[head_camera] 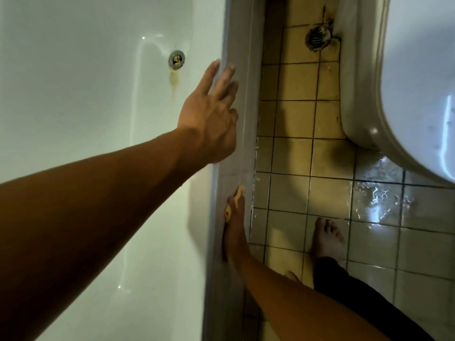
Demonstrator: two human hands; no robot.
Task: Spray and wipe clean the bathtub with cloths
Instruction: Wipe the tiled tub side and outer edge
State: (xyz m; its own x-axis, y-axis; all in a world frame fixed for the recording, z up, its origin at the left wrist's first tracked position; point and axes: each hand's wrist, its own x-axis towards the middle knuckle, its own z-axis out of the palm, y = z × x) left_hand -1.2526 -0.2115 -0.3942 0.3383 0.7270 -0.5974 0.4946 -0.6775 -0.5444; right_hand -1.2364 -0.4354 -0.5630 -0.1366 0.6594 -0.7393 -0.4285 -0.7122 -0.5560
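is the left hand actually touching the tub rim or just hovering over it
Touching. The head view shows the left hand with straight fingers lying across the inner edge of the tub rim, with no gap visible.

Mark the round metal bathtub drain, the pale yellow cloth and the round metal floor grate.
round metal bathtub drain [176, 59], head view, its dark centre.
pale yellow cloth [239, 193], head view, its exposed upper end.
round metal floor grate [316, 40], head view, its slotted middle.
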